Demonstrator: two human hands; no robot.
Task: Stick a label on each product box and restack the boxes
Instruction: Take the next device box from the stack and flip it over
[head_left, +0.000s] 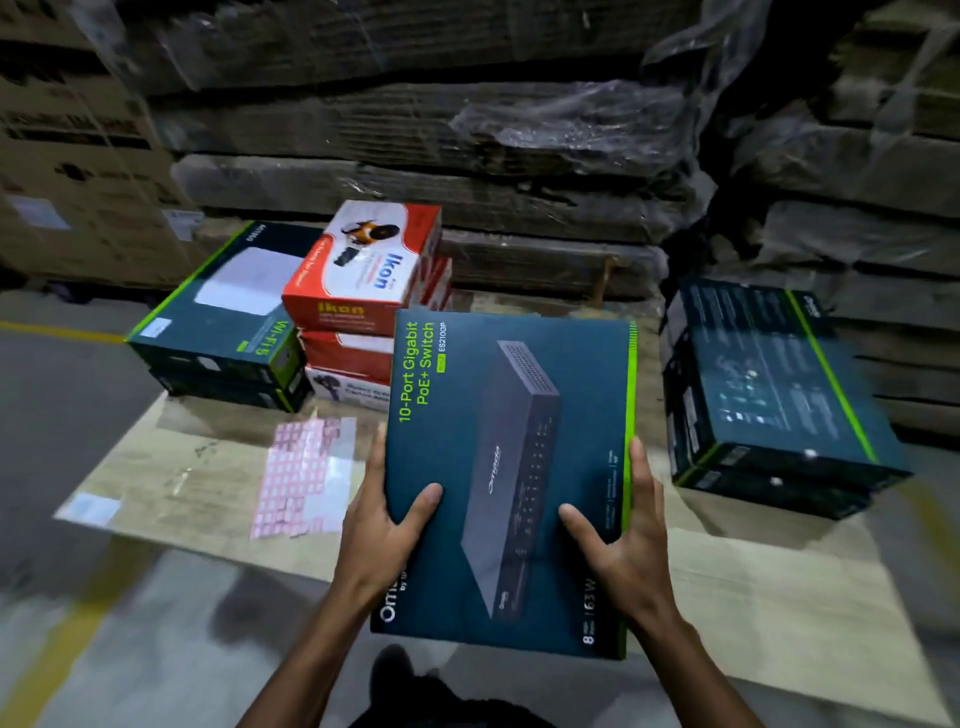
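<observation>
Warehouse floor, cardboard sheet (208, 478) underfoot. My left hand (382, 525) and right hand (631, 540) clamp the switch box (511, 467), long axis pointing away. The label sheet (306, 475) lies just left, nearer my left hand.

I'm looking into a warehouse: shrink-wrapped pallets of brown cartons (426, 119) wall the back, a yellow floor line (57, 331) crosses grey concrete, retail boxes (363, 270) stacked on flattened cardboard (208, 467).

Your left hand (382, 525) and right hand (626, 540) are extended forward, forearms bare, each clamped on an opposite side edge, thumbs lying across the top.
</observation>
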